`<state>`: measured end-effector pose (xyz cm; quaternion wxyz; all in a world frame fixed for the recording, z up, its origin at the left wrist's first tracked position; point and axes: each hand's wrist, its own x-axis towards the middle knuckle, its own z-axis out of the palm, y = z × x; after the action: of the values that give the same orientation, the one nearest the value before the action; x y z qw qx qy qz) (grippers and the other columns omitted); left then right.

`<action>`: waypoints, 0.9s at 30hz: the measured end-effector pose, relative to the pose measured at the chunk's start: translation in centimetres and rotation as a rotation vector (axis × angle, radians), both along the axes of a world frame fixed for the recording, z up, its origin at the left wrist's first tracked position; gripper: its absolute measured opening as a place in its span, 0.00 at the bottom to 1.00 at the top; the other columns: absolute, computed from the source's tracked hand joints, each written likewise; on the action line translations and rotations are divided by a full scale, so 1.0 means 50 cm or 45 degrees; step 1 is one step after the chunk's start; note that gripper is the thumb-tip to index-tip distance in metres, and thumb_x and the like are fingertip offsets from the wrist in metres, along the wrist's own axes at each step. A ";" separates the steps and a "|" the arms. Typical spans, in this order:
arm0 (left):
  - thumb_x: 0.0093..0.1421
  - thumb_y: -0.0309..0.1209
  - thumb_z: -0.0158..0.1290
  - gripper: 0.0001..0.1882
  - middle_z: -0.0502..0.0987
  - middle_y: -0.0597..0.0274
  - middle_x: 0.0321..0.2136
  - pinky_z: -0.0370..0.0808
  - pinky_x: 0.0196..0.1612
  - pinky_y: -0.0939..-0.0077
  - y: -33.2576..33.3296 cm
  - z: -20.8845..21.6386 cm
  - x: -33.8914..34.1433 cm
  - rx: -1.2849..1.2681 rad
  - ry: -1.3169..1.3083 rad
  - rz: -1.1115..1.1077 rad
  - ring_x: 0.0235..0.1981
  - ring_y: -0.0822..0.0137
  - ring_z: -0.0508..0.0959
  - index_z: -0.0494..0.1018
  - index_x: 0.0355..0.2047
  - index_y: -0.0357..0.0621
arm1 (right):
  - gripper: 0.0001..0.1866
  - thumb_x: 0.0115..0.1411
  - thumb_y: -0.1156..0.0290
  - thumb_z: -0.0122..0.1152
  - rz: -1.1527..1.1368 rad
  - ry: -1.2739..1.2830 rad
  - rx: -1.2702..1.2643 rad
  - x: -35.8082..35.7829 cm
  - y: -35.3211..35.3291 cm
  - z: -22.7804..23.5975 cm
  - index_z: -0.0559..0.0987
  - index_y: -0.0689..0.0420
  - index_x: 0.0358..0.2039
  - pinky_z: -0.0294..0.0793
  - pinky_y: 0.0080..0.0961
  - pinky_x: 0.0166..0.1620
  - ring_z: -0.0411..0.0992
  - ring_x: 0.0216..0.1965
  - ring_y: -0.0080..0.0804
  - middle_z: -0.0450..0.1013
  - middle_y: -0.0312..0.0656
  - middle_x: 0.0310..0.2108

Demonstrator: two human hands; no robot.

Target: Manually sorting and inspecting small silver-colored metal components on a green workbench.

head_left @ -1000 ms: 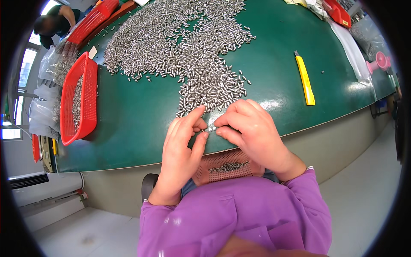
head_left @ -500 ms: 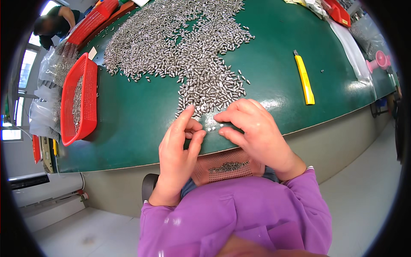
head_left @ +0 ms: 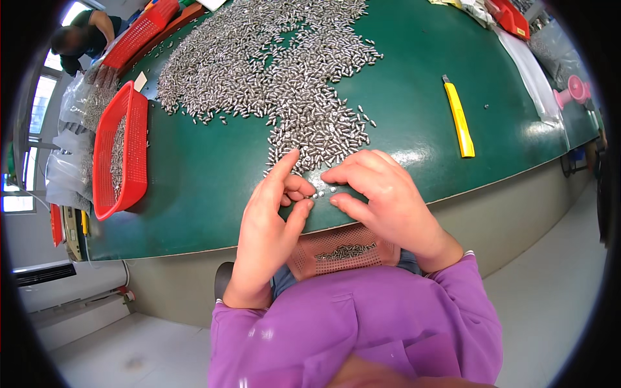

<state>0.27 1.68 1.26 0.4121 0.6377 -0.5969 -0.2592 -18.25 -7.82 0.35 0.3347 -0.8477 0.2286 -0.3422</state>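
A few small silvery metal parts stand in a short row on the green table near its front edge, between my hands. My left hand is beside the row's left end, its index finger stretched forward and its thumb apart. The curled fingers of that hand come up against the leftmost part. On the other side, my right hand rests with thumb and index finger spread around the row's right end, gripping nothing visible. Just beyond my fingertips begins a large heap of small pointed metal pieces.
A yellow utility knife lies to the right on the green table. At left stands a red perforated basket with metal pieces inside. Below the table edge, a pink basket holds more pieces. Another person is at the far left.
My left hand has shifted slightly right, its index finger reaching farther forward and its curled fingers now at the row. The small parts sit slightly differently. My right hand has barely moved.
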 end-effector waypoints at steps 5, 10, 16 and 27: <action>0.54 0.13 0.58 0.37 0.78 0.64 0.33 0.73 0.42 0.72 0.000 0.005 0.002 0.012 -0.025 -0.016 0.37 0.67 0.76 0.64 0.66 0.39 | 0.14 0.53 0.76 0.67 0.002 0.000 -0.006 0.000 -0.001 -0.004 0.79 0.58 0.42 0.71 0.40 0.49 0.72 0.41 0.45 0.72 0.43 0.36; 0.54 0.13 0.59 0.37 0.78 0.62 0.36 0.74 0.43 0.73 0.003 0.006 0.000 0.010 -0.047 0.002 0.38 0.67 0.76 0.64 0.65 0.40 | 0.14 0.54 0.76 0.67 0.003 -0.002 -0.012 -0.001 0.000 -0.003 0.79 0.58 0.42 0.71 0.40 0.48 0.72 0.41 0.45 0.72 0.43 0.36; 0.54 0.13 0.59 0.37 0.78 0.61 0.36 0.75 0.43 0.71 0.009 -0.001 0.002 -0.041 -0.091 0.027 0.37 0.65 0.76 0.65 0.65 0.39 | 0.14 0.54 0.76 0.67 -0.004 0.008 -0.059 0.001 0.004 -0.004 0.79 0.58 0.42 0.71 0.41 0.47 0.72 0.41 0.46 0.72 0.44 0.36; 0.51 0.15 0.61 0.36 0.78 0.68 0.31 0.72 0.42 0.77 0.022 0.015 -0.001 0.012 -0.111 -0.151 0.35 0.72 0.75 0.69 0.63 0.40 | 0.10 0.54 0.73 0.68 0.115 0.156 -0.043 -0.013 0.032 0.011 0.81 0.55 0.38 0.73 0.37 0.45 0.73 0.37 0.41 0.73 0.39 0.33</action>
<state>0.20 2.78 2.00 0.3666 0.6137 -0.6500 -0.2578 -18.93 -6.23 0.92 0.3208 -0.8820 0.2044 -0.2782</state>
